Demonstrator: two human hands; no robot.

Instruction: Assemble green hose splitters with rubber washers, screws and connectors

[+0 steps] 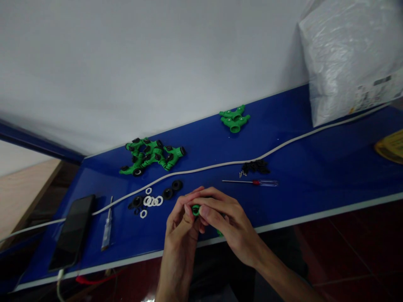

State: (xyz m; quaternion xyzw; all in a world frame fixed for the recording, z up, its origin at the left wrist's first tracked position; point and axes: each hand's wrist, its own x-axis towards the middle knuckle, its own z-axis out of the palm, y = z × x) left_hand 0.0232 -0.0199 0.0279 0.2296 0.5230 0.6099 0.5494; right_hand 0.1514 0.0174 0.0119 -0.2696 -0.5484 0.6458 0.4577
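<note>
Both hands are together over the table's front edge, closed around a green plastic hose splitter (195,210), mostly hidden by fingers; a dark part shows inside its round opening. My left hand (181,230) grips it from the left. My right hand (231,218) wraps it from the right, thumb and fingers near the opening. Left of the hands lie white ring washers (154,201), black ring caps (168,193) and small dark seals. Beyond the hands are a red-and-clear-handled screwdriver (264,183), tiny screws (242,173) and a pile of small black parts (256,166).
Several green splitters with black fittings (154,153) lie at back left, two plain green ones (234,119) at the back. A white cable (204,168) crosses the blue table (299,163). A phone (74,230), second screwdriver (107,228), plastic bag (352,58) and yellow object (390,147) surround the work area.
</note>
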